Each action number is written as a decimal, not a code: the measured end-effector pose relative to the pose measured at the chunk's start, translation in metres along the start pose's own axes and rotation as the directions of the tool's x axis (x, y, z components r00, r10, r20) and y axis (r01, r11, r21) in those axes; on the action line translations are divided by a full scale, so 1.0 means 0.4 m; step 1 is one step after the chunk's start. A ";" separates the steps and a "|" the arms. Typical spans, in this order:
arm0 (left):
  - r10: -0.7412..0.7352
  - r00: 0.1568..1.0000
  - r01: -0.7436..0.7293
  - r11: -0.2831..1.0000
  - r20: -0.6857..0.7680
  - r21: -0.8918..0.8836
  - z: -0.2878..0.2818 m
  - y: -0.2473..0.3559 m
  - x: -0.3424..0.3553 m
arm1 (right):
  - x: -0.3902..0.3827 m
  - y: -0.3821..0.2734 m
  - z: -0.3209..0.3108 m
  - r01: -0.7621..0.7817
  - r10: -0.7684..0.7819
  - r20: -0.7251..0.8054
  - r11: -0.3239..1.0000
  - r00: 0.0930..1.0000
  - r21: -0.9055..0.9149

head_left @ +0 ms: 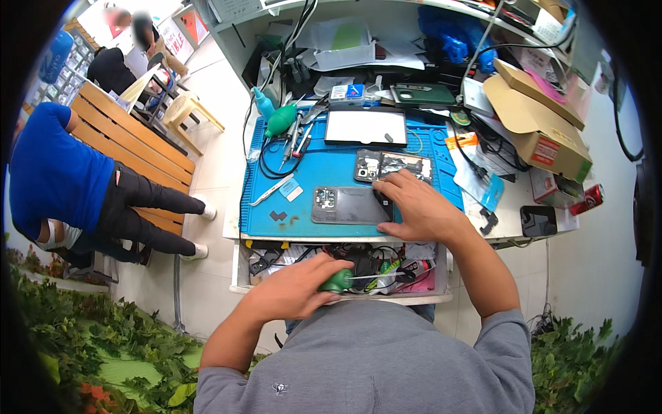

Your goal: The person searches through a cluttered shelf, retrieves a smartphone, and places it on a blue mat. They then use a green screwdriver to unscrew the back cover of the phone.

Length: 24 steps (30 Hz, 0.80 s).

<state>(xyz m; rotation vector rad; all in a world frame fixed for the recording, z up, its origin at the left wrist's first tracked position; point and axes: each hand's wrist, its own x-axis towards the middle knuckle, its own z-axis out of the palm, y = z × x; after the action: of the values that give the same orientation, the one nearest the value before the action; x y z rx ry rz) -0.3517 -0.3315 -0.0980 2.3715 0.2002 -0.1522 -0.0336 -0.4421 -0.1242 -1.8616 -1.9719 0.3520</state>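
Note:
Over the open drawer, my left hand [298, 284] is closed around a green rubber air blower [338, 280] whose thin pale nozzle points right. My right hand [422, 208] grips the right end of a grey phone back cover [353, 205], thumb at its near edge and fingers at the far one. The cover lies flat on the blue mat [276, 226], its camera cluster at the left end. Just beyond it is an opened phone [369, 165] with its inner parts showing, partly hidden by my right fingers.
A second green air blower [281, 121], a screwdriver [302, 141], white tweezers [272, 190] and a white-topped tray [365, 127] lie on the mat. The drawer [414, 299] holds cables and tubes. Cardboard box [534, 121], can [587, 200] and dark phone [538, 221] stand right. A person in blue [65, 169] is left.

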 end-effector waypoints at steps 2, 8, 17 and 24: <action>-0.007 0.985 -0.020 0.988 -0.172 -0.155 -0.024 -0.032 -0.041 | 0.003 -0.001 0.009 0.003 -0.002 -0.031 1.000 1.000 0.027; -0.516 0.856 0.120 0.243 -0.024 -0.962 0.042 -0.097 -0.146 | 0.006 -0.020 0.029 0.061 -0.062 -0.095 0.998 0.994 -0.012; -0.554 0.825 0.130 -0.001 0.108 -0.992 0.108 -0.104 -0.145 | 0.070 -0.025 0.025 -0.019 0.020 0.018 1.000 1.000 -0.014; -0.576 0.817 -0.056 -0.121 0.024 -0.991 0.134 -0.109 -0.112 | 0.076 -0.053 0.069 -0.027 0.030 -0.124 0.999 0.992 0.021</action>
<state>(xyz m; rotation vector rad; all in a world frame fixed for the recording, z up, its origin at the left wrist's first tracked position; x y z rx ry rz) -0.4065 -0.3420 -0.1583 0.6469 0.7640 0.3044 -0.0660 -0.4113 -0.1356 -1.8547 -1.8547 0.2553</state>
